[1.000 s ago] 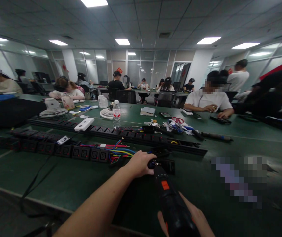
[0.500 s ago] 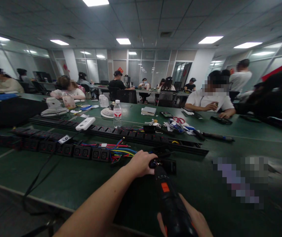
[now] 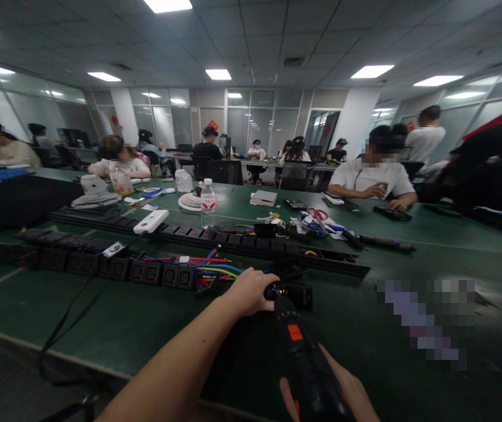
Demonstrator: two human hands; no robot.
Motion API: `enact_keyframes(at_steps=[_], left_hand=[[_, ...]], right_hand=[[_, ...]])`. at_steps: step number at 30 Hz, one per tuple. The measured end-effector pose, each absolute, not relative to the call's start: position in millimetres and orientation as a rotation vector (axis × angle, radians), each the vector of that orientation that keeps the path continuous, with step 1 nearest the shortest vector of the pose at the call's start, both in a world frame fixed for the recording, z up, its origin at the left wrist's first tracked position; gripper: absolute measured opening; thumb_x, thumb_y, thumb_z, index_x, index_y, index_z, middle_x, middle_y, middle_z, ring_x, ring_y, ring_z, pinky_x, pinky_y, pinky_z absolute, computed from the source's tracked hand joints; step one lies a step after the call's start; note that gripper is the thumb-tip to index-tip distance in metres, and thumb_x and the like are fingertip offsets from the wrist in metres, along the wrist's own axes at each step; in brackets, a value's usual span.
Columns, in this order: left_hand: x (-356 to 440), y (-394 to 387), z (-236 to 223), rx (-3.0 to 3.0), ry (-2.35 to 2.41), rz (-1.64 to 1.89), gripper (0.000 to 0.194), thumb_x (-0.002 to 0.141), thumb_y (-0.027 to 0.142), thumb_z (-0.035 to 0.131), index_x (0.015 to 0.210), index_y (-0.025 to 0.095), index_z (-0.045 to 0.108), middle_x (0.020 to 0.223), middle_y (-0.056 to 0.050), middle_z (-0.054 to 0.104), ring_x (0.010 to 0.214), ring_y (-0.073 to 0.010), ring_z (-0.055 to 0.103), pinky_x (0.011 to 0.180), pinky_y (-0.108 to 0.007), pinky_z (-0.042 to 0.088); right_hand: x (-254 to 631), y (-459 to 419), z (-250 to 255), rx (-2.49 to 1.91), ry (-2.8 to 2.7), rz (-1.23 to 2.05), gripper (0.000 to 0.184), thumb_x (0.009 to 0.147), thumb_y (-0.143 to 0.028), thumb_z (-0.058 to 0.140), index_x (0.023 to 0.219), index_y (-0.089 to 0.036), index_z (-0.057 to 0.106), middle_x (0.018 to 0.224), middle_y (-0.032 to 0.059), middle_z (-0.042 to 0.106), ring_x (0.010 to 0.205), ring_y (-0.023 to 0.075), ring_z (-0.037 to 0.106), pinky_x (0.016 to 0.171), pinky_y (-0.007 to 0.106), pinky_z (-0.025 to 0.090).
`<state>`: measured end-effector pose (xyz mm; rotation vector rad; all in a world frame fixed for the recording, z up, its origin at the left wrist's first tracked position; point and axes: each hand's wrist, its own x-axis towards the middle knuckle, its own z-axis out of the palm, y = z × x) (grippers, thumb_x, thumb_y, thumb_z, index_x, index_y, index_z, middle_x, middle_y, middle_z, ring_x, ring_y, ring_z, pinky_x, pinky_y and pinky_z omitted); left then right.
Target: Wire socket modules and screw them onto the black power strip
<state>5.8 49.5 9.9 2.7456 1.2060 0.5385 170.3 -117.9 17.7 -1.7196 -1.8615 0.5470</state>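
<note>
My right hand (image 3: 347, 384) is wrapped around a black cordless drill (image 3: 310, 363) with orange patches. The drill points away from me, and its tip meets a small black part at my left fingertips. My left hand (image 3: 253, 291) is closed on that black part (image 3: 297, 295), a dark box-like piece lying at the end of the wiring; its far end sticks out to the right. Red, blue and yellow wires (image 3: 218, 269) run leftward from beside my left hand into a long row of black sockets (image 3: 149, 271). My left fingertips are partly hidden.
Behind lies a long black socket strip (image 3: 233, 240), with a white device (image 3: 151, 221) and a water bottle (image 3: 208, 202) by it. Red-handled scissors (image 3: 317, 214) and a long dark tool (image 3: 386, 242) are farther right. A co-worker (image 3: 371, 176) sits across the green table (image 3: 154, 328).
Both hands, the drill and the black part hold nearly the same place. The whole view has shifted very slightly.
</note>
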Motion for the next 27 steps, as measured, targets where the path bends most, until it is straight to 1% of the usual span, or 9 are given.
enact_keyframes(at_steps=[4,7,11,13,16,18,23,27], left_hand=[[6.5,50.1,9.3,2.740,1.221,0.520,0.051,0.078,0.049,0.067,0.121,0.025,0.057,0.108,-0.006,0.069,0.099,-0.0252,0.063,0.092,-0.037,0.042],[6.5,50.5,8.6,2.736,1.218,0.513,0.051,0.078,0.049,0.068,0.121,0.025,0.057,0.108,-0.006,0.068,0.100,-0.0250,0.063,0.091,-0.036,0.042],[5.8,50.1,8.7,2.742,1.192,0.532,0.049,0.078,0.049,0.067,0.121,0.025,0.057,0.108,-0.005,0.069,0.100,-0.0242,0.063,0.089,-0.035,0.042],[5.6,49.5,9.4,2.744,1.191,0.538,0.049,0.079,0.048,0.067,0.121,0.024,0.057,0.109,-0.005,0.068,0.100,-0.0240,0.063,0.089,-0.035,0.042],[5.5,48.8,10.7,2.744,1.184,0.545,0.049,0.079,0.048,0.067,0.120,0.024,0.058,0.109,-0.005,0.069,0.099,-0.0244,0.064,0.089,-0.035,0.042],[5.5,48.9,11.1,2.742,1.184,0.541,0.049,0.078,0.048,0.067,0.120,0.024,0.058,0.108,-0.006,0.069,0.099,-0.0249,0.064,0.089,-0.035,0.042],[5.5,50.0,10.1,2.738,1.186,0.535,0.049,0.078,0.048,0.067,0.121,0.024,0.058,0.109,-0.006,0.069,0.100,-0.0252,0.063,0.091,-0.036,0.042],[5.4,49.9,9.9,2.733,1.198,0.526,0.050,0.079,0.047,0.067,0.122,0.024,0.057,0.109,-0.007,0.068,0.100,-0.0247,0.063,0.091,-0.036,0.042]], right_hand=[[171.7,-116.8,14.5,-1.677,-1.863,0.576,0.036,0.071,-0.015,0.057,0.107,-0.021,0.057,0.078,0.0041,0.074,0.066,0.0211,0.071,0.060,0.026,0.053],[172.3,-115.7,13.9,-1.705,-1.867,0.580,0.038,0.069,-0.016,0.059,0.107,-0.021,0.056,0.077,0.0038,0.074,0.064,0.0217,0.070,0.059,0.027,0.054],[171.7,-115.4,17.4,-1.736,-1.901,0.563,0.046,0.064,-0.014,0.060,0.110,-0.018,0.055,0.084,0.0072,0.075,0.070,0.0236,0.071,0.061,0.026,0.054],[171.0,-115.7,20.2,-1.732,-1.906,0.565,0.043,0.064,-0.015,0.061,0.107,-0.018,0.055,0.085,0.0083,0.075,0.071,0.0242,0.071,0.062,0.027,0.054],[169.3,-116.6,24.1,-1.780,-1.866,0.586,0.036,0.066,-0.017,0.062,0.101,-0.020,0.055,0.077,0.0050,0.073,0.066,0.0230,0.070,0.061,0.026,0.052],[168.1,-117.2,25.7,-1.806,-1.840,0.608,0.034,0.068,-0.016,0.062,0.100,-0.021,0.056,0.073,0.0026,0.072,0.063,0.0212,0.069,0.060,0.025,0.051],[166.7,-118.4,27.3,-1.768,-1.826,0.656,0.039,0.068,-0.015,0.059,0.106,-0.022,0.055,0.075,0.0020,0.073,0.067,0.0218,0.071,0.059,0.024,0.052],[165.4,-118.8,28.4,-1.771,-1.817,0.634,0.037,0.067,-0.012,0.059,0.103,-0.023,0.057,0.073,0.0008,0.073,0.066,0.0215,0.071,0.058,0.024,0.052]])
